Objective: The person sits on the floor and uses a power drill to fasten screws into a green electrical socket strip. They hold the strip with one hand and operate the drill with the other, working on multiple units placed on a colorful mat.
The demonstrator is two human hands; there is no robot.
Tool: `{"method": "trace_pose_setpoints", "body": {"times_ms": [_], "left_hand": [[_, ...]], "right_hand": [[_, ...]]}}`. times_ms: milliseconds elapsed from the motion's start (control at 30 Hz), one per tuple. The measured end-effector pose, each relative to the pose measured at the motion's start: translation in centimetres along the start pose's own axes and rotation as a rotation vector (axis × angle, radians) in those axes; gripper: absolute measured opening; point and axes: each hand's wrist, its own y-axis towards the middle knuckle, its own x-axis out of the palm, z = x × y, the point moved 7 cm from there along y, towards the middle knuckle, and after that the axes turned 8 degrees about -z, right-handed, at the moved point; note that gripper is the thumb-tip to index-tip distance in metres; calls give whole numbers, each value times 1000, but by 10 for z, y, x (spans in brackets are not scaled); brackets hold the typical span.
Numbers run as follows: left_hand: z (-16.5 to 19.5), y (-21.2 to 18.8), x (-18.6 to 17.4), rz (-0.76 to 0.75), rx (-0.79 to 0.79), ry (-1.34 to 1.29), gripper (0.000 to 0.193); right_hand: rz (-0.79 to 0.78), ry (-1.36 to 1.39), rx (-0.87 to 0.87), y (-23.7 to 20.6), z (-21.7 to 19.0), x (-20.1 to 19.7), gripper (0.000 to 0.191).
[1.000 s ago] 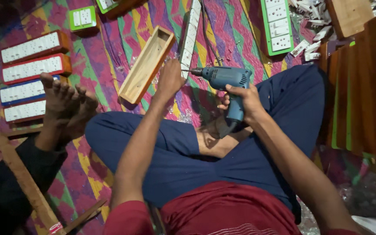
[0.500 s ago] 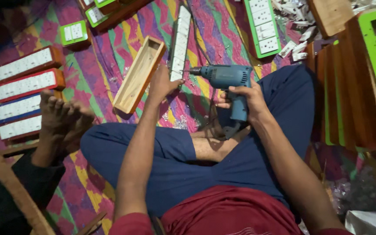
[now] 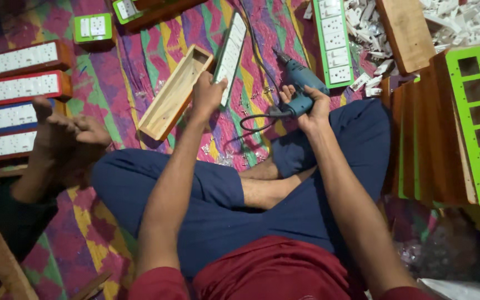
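Note:
I sit cross-legged on a bright patterned mat [image 3: 140, 72]. My left hand [image 3: 206, 95] grips the near end of a long white socket panel with a green rim [image 3: 231, 53], which lies beside an open wooden box [image 3: 174, 93]. My right hand [image 3: 306, 105] holds a blue electric drill [image 3: 302, 83] by its handle. The drill's bit points up and left, away from the panel, and its black cord loops toward my knee.
Finished socket boards in wooden boxes [image 3: 15, 89] line the left edge. Another person's bare feet [image 3: 62, 133] rest beside them. A green-rimmed socket panel [image 3: 334, 41], loose white parts [image 3: 456, 22] and stacked green-faced wooden frames [image 3: 456, 128] lie at the right.
The drill has swung from pointing left at the panel to pointing up and away. My left hand has slid up onto the panel's end.

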Motion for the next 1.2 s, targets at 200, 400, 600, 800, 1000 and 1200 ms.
{"method": "trace_pose_setpoints", "body": {"times_ms": [200,400,600,800,1000,1200], "left_hand": [[19,-2,-14,44,151,-338,28],[58,-27,-42,-256,251,-503,32],[92,-66,-39,-618,286,-447,24],[110,-89,-24,-697,354,-308,29],[117,-96,-24,-705,326,-315,27],[117,-95,-22,-695,370,-268,30]], "right_hand": [[142,-555,-3,-7,2,-20,27],[341,-1730,-328,-55,-27,20,32],[-65,-1832,-1322,-118,-42,105,38],[-73,-1702,-1225,-110,-59,95,31],[-31,-1778,-1308,-106,-62,92,24],[53,-1724,-1222,-97,-64,86,23]]}}
